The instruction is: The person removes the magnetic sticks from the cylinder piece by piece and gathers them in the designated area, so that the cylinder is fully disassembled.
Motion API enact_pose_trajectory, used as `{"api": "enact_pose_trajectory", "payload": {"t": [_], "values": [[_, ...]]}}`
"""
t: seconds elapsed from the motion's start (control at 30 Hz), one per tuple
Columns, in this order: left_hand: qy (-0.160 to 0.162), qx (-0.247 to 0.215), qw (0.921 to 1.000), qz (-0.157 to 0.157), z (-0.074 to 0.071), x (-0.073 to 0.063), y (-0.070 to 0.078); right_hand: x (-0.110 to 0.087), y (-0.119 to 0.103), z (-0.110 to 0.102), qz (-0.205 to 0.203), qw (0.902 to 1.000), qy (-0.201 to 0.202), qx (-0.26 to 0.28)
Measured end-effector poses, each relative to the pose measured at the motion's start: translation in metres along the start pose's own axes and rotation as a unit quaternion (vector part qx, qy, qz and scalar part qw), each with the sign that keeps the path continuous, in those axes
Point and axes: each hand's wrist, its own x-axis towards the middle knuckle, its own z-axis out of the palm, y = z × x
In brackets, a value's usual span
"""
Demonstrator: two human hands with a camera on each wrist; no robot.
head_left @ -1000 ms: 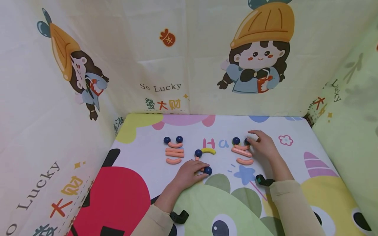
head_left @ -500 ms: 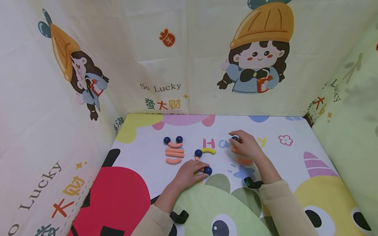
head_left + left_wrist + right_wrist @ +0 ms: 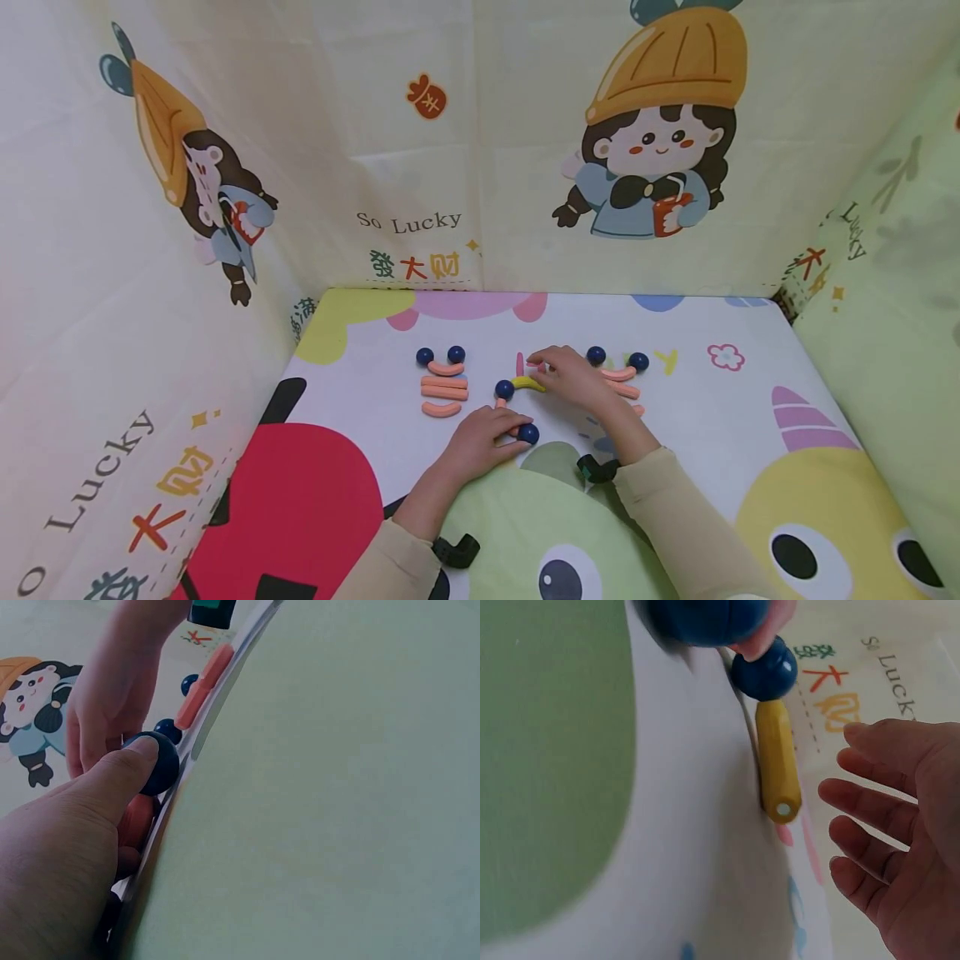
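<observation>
My left hand pinches a dark blue ball by the table, its thumb laid over the ball. A pink stick runs up from beside these fingers to a second dark blue ball. From that ball a curved yellow stick extends to the right. My right hand hovers over the yellow stick's right end, fingers loosely spread and nothing between them. In the right wrist view, the yellow stick shows a pale round spot on its near end, apart from the fingers.
On the left lie two blue balls above several pink sticks. A similar group of blue balls and pink sticks lies on the right, partly behind my right forearm. Printed cloth walls enclose the patterned table.
My right hand has moved left from the right-hand group, releasing its blue balls, to the yellow stick. Those two balls now sit farther apart. My left hand has stayed put.
</observation>
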Motion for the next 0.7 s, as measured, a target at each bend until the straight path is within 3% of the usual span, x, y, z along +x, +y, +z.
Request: {"api": "enact_pose_trajectory", "payload": {"t": [0.33, 0.53, 0.7], "values": [[0.005, 0.0, 0.9999, 0.009, -0.001, 0.0, 0.0, 0.009, -0.001, 0.018, -0.026, 0.9995, -0.016, -0.001], [0.013, 0.001, 0.9997, 0.019, -0.003, 0.0, 0.001, 0.012, 0.0, 0.025, -0.054, 0.9978, -0.021, -0.032], [0.003, -0.005, 0.9999, 0.008, -0.003, 0.001, 0.001, 0.015, 0.002, 0.028, -0.082, 0.9942, -0.03, -0.062]]}}
